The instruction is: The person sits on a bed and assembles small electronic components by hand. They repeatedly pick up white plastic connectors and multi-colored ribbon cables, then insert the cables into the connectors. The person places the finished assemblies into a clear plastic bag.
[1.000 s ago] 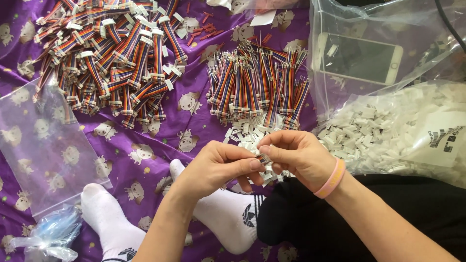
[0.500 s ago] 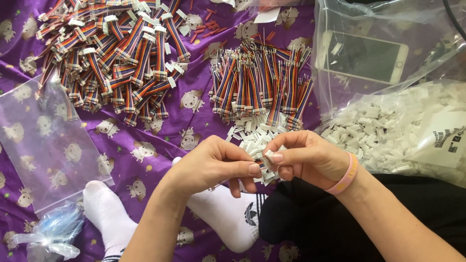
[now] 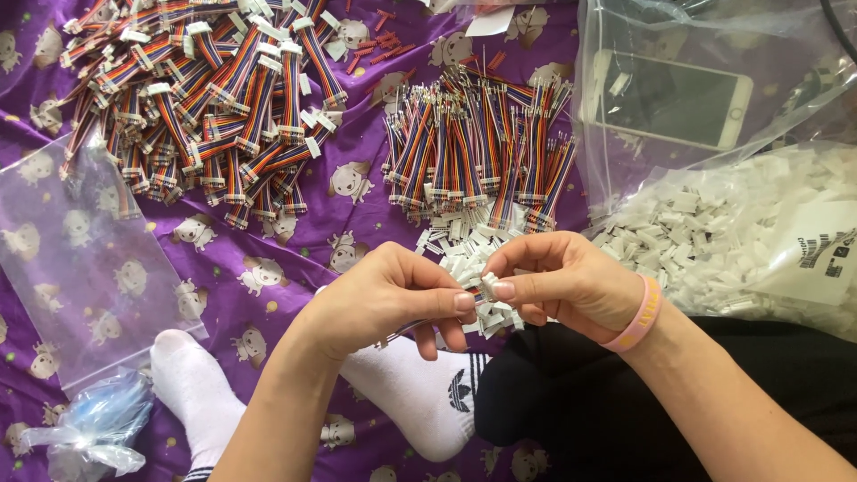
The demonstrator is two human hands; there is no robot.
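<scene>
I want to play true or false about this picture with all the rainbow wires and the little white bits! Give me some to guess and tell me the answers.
1. The right hand pinches a small white plastic connector. True.
2. The purple cloth with cartoon animals is bare. False: heaps of rainbow-coloured wire bundles lie on it.
3. A pink rubber wristband sits on the right wrist. True.
4. The white smartphone lies in the left hand. False: it lies under a clear plastic bag, and the left hand meets the right at the connector.
5. The person wears white socks. True.
</scene>
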